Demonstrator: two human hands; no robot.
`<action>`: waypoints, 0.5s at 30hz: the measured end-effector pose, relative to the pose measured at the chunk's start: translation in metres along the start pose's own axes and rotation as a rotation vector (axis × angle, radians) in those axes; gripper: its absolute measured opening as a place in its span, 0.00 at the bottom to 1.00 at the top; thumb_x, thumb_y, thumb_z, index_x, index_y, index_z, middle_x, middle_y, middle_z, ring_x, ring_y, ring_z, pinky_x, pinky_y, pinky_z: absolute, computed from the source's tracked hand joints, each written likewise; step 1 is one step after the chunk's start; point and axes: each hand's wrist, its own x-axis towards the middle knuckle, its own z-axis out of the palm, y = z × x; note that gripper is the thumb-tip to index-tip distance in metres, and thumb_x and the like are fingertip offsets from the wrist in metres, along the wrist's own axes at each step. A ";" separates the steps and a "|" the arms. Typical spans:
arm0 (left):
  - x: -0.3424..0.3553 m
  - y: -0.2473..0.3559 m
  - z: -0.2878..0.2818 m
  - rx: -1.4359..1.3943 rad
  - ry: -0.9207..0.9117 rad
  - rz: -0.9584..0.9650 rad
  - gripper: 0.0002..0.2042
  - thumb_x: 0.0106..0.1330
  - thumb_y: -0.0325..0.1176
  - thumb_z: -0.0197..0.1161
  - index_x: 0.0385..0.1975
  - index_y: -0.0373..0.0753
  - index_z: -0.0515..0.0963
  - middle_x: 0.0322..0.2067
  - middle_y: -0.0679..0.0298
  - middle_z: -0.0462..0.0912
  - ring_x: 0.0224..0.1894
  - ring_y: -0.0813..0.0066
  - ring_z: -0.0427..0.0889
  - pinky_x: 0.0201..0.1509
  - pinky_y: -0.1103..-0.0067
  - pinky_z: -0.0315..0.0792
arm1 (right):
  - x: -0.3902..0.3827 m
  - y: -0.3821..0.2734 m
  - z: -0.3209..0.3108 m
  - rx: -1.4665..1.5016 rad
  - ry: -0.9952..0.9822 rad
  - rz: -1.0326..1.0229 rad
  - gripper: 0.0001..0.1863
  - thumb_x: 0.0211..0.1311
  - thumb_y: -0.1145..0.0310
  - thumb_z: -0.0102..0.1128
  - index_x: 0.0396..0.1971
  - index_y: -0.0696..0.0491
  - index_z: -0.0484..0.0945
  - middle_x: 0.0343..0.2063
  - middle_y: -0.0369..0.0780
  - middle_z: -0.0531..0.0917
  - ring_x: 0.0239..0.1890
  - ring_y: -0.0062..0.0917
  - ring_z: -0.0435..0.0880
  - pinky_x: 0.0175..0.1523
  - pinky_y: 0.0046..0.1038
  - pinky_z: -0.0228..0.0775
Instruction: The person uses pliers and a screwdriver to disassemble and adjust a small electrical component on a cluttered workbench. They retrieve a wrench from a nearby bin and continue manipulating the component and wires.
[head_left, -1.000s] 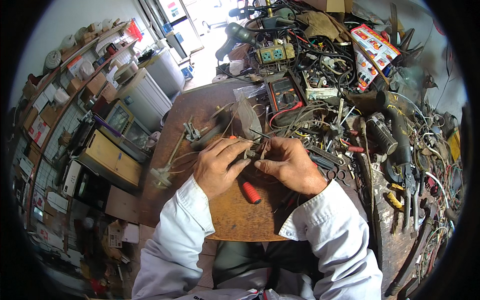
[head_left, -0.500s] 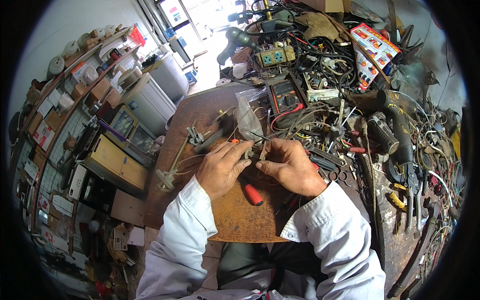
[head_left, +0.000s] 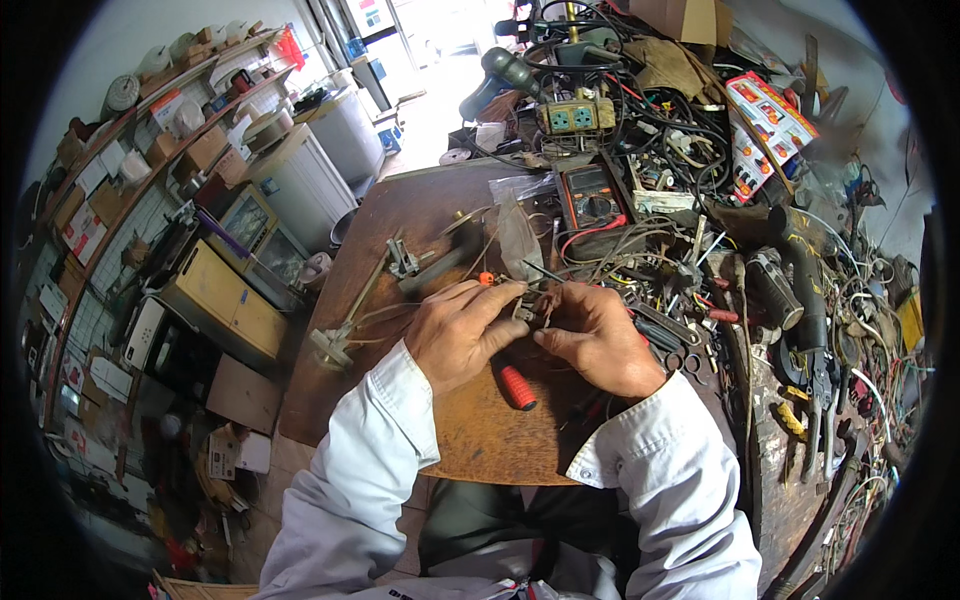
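Over the brown wooden table, my left hand (head_left: pixel 462 332) is closed, its thumb and fingers pinching a small grey metal part (head_left: pixel 523 314). Close against it on the right, my right hand (head_left: pixel 605 338) is also closed, fingertips bent together at the same spot. What its fingers grip is mostly hidden and too small to name. Below the hands lies a red-handled screwdriver (head_left: pixel 516 387), its front end out of sight beneath them. A clear plastic bag (head_left: pixel 518 240) stands just beyond my fingers, near a small orange piece (head_left: pixel 486 279).
A multimeter (head_left: pixel 592 195) with a red lead lies past the right hand. Tangled cables, pliers (head_left: pixel 818 390) and scissors (head_left: pixel 684 362) crowd the right side. A metal rod with clamp-like ends (head_left: pixel 332 346) lies left. Loaded shelves (head_left: pixel 130 200) line the left wall.
The view has shifted slightly, so the table and tools appear a little further right. Both hands stay together at the small part, with the right fingertips slightly rearranged.
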 end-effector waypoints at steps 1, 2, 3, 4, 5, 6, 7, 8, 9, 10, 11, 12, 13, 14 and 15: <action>0.000 0.002 -0.001 -0.028 -0.029 -0.033 0.23 0.58 0.29 0.72 0.54 0.32 0.76 0.37 0.54 0.82 0.32 0.62 0.83 0.37 0.72 0.78 | -0.001 -0.002 0.000 0.004 0.005 0.018 0.10 0.59 0.85 0.62 0.40 0.62 0.77 0.31 0.34 0.80 0.34 0.15 0.76 0.40 0.21 0.71; 0.000 0.001 0.001 -0.026 -0.003 -0.028 0.25 0.56 0.30 0.74 0.54 0.32 0.75 0.38 0.54 0.82 0.32 0.64 0.84 0.36 0.73 0.78 | -0.001 -0.004 -0.001 0.007 0.009 0.036 0.10 0.59 0.85 0.62 0.40 0.62 0.77 0.31 0.34 0.80 0.35 0.15 0.76 0.40 0.21 0.72; 0.000 -0.001 0.004 -0.023 0.024 -0.022 0.27 0.54 0.30 0.76 0.54 0.33 0.75 0.38 0.55 0.82 0.32 0.66 0.84 0.36 0.75 0.79 | 0.000 0.001 -0.005 -0.028 -0.003 0.057 0.10 0.58 0.87 0.61 0.39 0.62 0.76 0.31 0.34 0.81 0.35 0.15 0.77 0.41 0.21 0.72; -0.003 -0.002 0.006 -0.021 0.052 -0.023 0.29 0.52 0.30 0.77 0.54 0.33 0.75 0.39 0.55 0.82 0.32 0.68 0.84 0.35 0.76 0.79 | 0.001 0.004 -0.004 -0.032 -0.008 0.041 0.10 0.58 0.87 0.60 0.40 0.61 0.76 0.32 0.34 0.80 0.35 0.15 0.77 0.41 0.21 0.72; -0.005 -0.003 0.005 -0.026 0.064 -0.035 0.28 0.51 0.28 0.78 0.53 0.34 0.74 0.41 0.56 0.81 0.32 0.69 0.85 0.35 0.77 0.81 | 0.003 0.007 -0.003 -0.035 -0.012 0.025 0.11 0.58 0.88 0.60 0.40 0.61 0.76 0.32 0.34 0.80 0.35 0.15 0.77 0.40 0.21 0.72; -0.006 -0.004 0.005 -0.013 0.059 -0.029 0.27 0.51 0.28 0.78 0.52 0.34 0.75 0.40 0.57 0.81 0.32 0.68 0.85 0.35 0.77 0.81 | 0.003 0.009 -0.003 -0.038 -0.016 0.008 0.11 0.58 0.88 0.60 0.40 0.61 0.75 0.32 0.34 0.80 0.34 0.15 0.77 0.39 0.20 0.72; -0.006 -0.005 0.006 -0.002 0.054 -0.019 0.26 0.52 0.28 0.77 0.51 0.34 0.75 0.40 0.57 0.81 0.32 0.68 0.85 0.35 0.76 0.81 | 0.004 0.012 -0.003 -0.058 -0.011 0.013 0.12 0.58 0.88 0.60 0.41 0.60 0.75 0.32 0.34 0.80 0.35 0.15 0.77 0.39 0.20 0.72; -0.006 -0.006 0.007 0.009 0.049 -0.009 0.25 0.52 0.28 0.77 0.51 0.34 0.76 0.40 0.57 0.81 0.33 0.68 0.86 0.35 0.76 0.81 | 0.004 0.014 -0.004 -0.079 -0.005 0.018 0.12 0.59 0.89 0.59 0.41 0.60 0.75 0.33 0.34 0.80 0.35 0.15 0.78 0.39 0.20 0.72; -0.004 -0.004 0.009 0.008 0.081 0.005 0.23 0.52 0.29 0.77 0.47 0.34 0.77 0.38 0.57 0.82 0.33 0.67 0.86 0.35 0.75 0.81 | 0.004 0.015 -0.005 -0.100 0.001 0.022 0.13 0.59 0.89 0.59 0.42 0.60 0.74 0.33 0.34 0.80 0.35 0.15 0.78 0.39 0.20 0.72; -0.004 -0.004 0.009 0.034 0.079 0.011 0.22 0.52 0.29 0.77 0.47 0.35 0.77 0.38 0.58 0.82 0.33 0.67 0.86 0.35 0.75 0.81 | 0.004 0.015 -0.004 -0.083 0.000 0.028 0.13 0.59 0.89 0.58 0.42 0.60 0.74 0.33 0.34 0.80 0.35 0.15 0.78 0.40 0.19 0.73; -0.005 -0.004 0.008 0.059 0.077 0.018 0.22 0.52 0.30 0.77 0.46 0.35 0.77 0.37 0.58 0.82 0.32 0.67 0.86 0.35 0.74 0.81 | 0.004 0.015 -0.003 -0.067 -0.001 0.033 0.14 0.59 0.89 0.58 0.43 0.59 0.74 0.34 0.34 0.79 0.36 0.15 0.78 0.41 0.19 0.74; -0.005 -0.004 0.007 0.085 0.075 0.025 0.22 0.52 0.31 0.77 0.46 0.35 0.78 0.37 0.58 0.83 0.32 0.67 0.86 0.35 0.74 0.81 | 0.004 0.014 -0.002 -0.052 -0.001 0.039 0.14 0.60 0.90 0.58 0.43 0.59 0.74 0.34 0.34 0.79 0.36 0.15 0.78 0.41 0.19 0.74; -0.005 -0.003 0.007 0.096 0.073 0.026 0.22 0.52 0.32 0.77 0.46 0.36 0.78 0.36 0.59 0.83 0.32 0.66 0.86 0.35 0.73 0.81 | 0.004 0.014 -0.001 -0.032 0.004 0.055 0.14 0.60 0.90 0.57 0.43 0.59 0.74 0.35 0.34 0.79 0.36 0.15 0.79 0.42 0.19 0.75; -0.006 -0.003 0.006 0.107 0.070 0.025 0.22 0.52 0.34 0.77 0.45 0.36 0.78 0.36 0.59 0.83 0.32 0.65 0.86 0.35 0.73 0.81 | 0.004 0.014 0.001 -0.013 0.009 0.072 0.14 0.60 0.90 0.57 0.43 0.59 0.74 0.35 0.34 0.79 0.37 0.15 0.79 0.42 0.19 0.75; -0.007 -0.003 0.006 0.119 0.068 0.025 0.21 0.52 0.35 0.77 0.45 0.37 0.78 0.35 0.60 0.83 0.32 0.64 0.86 0.35 0.72 0.81 | 0.004 0.014 0.002 0.006 0.014 0.088 0.14 0.60 0.90 0.56 0.43 0.59 0.74 0.36 0.34 0.79 0.37 0.15 0.79 0.43 0.19 0.75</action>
